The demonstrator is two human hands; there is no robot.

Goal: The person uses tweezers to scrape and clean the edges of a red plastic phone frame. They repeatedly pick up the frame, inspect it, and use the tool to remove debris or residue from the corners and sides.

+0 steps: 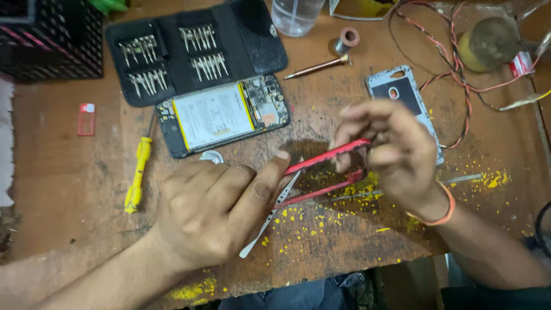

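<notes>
Left hand (pixel 209 209) and right hand (pixel 396 152) both closed on a thin red phone frame (pixel 327 156), near the wooden table's (pixel 69 189) front edge. Opened phone (pixel 224 115) behind, already stripped; back cover (pixel 402 95) aside; reassembly not begun.

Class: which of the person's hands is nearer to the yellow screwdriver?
Left. The left hand lies just right of the yellow screwdriver; the right hand is much farther right, across the table.
</notes>
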